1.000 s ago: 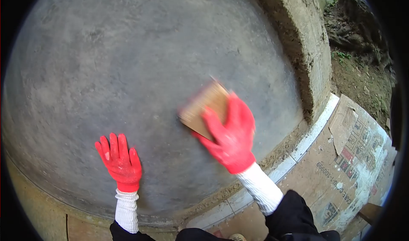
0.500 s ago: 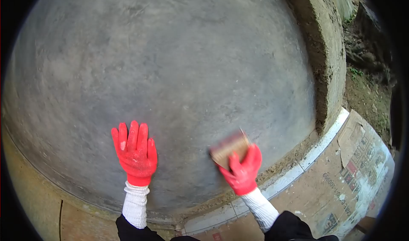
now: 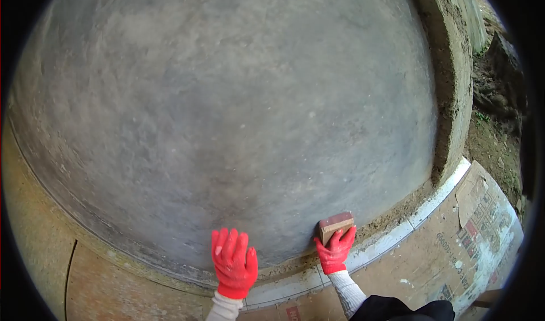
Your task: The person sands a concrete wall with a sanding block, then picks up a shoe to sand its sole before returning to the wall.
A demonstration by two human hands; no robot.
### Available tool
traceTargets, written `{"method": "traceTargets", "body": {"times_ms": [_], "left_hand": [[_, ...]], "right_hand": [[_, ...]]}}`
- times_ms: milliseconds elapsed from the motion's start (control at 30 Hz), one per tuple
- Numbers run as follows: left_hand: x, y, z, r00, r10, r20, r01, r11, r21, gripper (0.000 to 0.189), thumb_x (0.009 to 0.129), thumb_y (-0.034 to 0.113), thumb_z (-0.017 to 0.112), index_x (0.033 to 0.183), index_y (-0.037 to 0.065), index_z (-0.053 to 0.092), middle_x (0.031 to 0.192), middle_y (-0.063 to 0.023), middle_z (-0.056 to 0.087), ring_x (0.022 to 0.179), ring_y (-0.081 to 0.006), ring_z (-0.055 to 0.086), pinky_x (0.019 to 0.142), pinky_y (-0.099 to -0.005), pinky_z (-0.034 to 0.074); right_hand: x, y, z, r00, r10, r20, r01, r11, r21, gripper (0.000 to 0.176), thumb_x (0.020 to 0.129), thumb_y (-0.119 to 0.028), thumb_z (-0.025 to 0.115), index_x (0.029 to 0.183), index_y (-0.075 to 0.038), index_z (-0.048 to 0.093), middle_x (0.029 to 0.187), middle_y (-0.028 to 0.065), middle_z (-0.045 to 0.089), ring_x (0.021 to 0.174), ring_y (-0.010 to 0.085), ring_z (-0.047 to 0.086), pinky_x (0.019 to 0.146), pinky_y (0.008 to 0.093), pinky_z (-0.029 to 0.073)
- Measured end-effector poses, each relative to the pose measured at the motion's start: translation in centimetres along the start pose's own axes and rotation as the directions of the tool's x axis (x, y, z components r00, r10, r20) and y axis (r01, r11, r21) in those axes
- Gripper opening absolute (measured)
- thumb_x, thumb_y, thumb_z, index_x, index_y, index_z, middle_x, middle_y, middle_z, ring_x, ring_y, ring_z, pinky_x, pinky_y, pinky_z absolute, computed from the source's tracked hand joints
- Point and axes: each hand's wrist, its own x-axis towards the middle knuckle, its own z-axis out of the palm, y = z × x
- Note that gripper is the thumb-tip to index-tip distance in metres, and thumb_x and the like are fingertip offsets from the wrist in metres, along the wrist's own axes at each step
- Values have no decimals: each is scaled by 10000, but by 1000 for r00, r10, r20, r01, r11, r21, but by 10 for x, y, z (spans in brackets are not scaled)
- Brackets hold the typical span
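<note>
My right hand (image 3: 335,254), in a red coated work glove, is closed around a sanding block (image 3: 336,224). The block is tan with a dark red side and lies at the lower right of a large grey cement slab (image 3: 244,122). To the left, my left hand (image 3: 234,267) wears the same kind of red glove. Its fingers are stretched out over the slab's near edge, and nothing is in them. White knitted cuffs show at both wrists.
A raised rough cement wall (image 3: 456,88) bounds the slab on the right. White tiles (image 3: 380,244) run along its near right edge. Printed cardboard (image 3: 437,258) covers the floor beyond, and brown boards (image 3: 125,287) lie at the lower left. Bare soil (image 3: 495,150) shows outside the wall.
The right hand and sanding block have come nearer to the tiled edge. My left hand has shifted right and nearer, still spread. The view has also moved slightly.
</note>
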Motion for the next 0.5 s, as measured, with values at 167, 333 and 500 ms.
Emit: {"method": "traceTargets", "body": {"times_ms": [167,333,500], "left_hand": [[-55,-6,0,967,-241,77,248,964,-97,417,793,112,635,1182,-6,544,1253,-197,505,1175,-420,460,1039,-563,337],[-56,12,25,924,-382,21,372,886,-277,439,806,92,623,1219,-20,524,1314,-217,479,1203,-428,448,1041,-541,340],[-111,48,78,840,-502,207,534,693,-484,541,803,137,647,1298,-4,479,1345,-226,458,1224,-432,433,1039,-522,339]], "right_hand": [[154,-120,-40,945,-252,-210,258,966,4,820,613,-240,832,1302,-114,405,1197,297,455,968,471,506,748,543,441],[176,-168,-45,917,-339,-211,358,932,58,717,552,-229,839,1172,-101,500,1194,299,460,982,480,502,771,564,437],[-23,-45,1,956,-285,73,285,958,8,954,600,-331,854,1339,-121,288,1277,369,327,1068,559,425,797,613,419]]}}
